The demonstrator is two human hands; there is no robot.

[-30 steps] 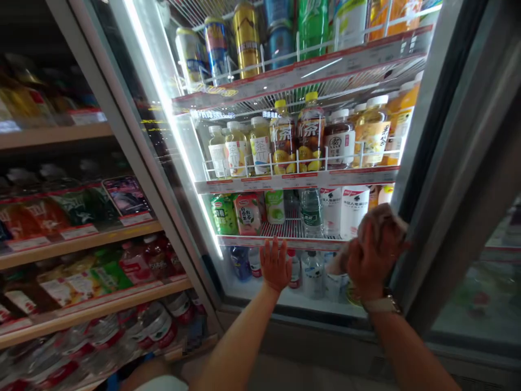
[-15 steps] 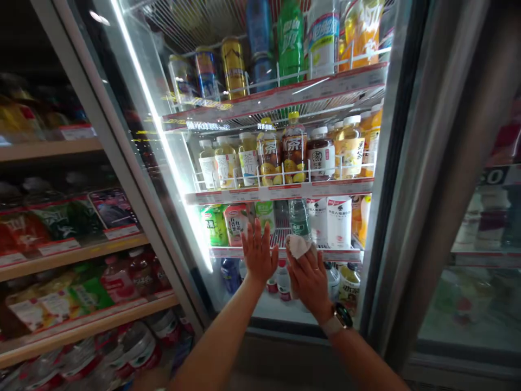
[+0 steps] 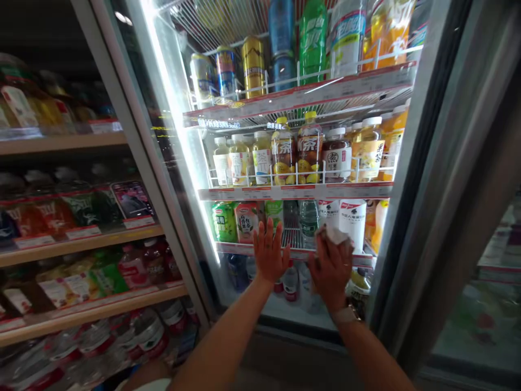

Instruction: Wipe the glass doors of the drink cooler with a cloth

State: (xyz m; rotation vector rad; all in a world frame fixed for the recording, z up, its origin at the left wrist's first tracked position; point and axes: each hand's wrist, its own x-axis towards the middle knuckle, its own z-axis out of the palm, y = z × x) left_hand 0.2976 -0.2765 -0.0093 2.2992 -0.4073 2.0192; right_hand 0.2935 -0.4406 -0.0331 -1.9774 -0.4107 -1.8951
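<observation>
right hand (image 3: 332, 271) clamps crumpled cloth (image 3: 338, 237), its long axis apparently sideways; left hand (image 3: 270, 260) points up, spread.

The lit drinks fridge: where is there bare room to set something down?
On the lowest wire shelf, a front gap lies between the light-green pack and the green-labelled bottle. The fridge floor shows a bare strip before the bottom-row bottles. The tea-bottle shelf is crowded across its front. Reflections suggest door glass stands in the way.
</observation>
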